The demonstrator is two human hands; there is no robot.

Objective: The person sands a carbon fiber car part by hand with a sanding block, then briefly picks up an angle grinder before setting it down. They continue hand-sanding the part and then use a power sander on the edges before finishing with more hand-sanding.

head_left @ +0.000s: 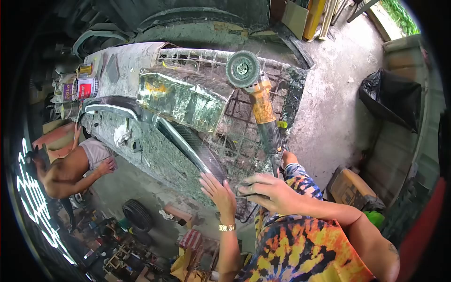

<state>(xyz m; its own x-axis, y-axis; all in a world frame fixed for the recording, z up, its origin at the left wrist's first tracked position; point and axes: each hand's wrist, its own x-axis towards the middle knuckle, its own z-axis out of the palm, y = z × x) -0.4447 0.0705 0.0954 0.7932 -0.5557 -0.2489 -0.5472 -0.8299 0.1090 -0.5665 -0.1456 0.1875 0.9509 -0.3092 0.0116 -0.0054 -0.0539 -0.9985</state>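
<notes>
Over my feed I see left hand (pixel 218 193) spread at strip's (pixel 191 143) end, right hand (pixel 267 190) gripping grey pad (pixel 243 190), grinder (pixel 263 105) beyond.

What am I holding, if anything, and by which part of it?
Your right hand seems to hold a small grey piece; the fingers hide exactly where. Your open left hand grips nothing.
</notes>
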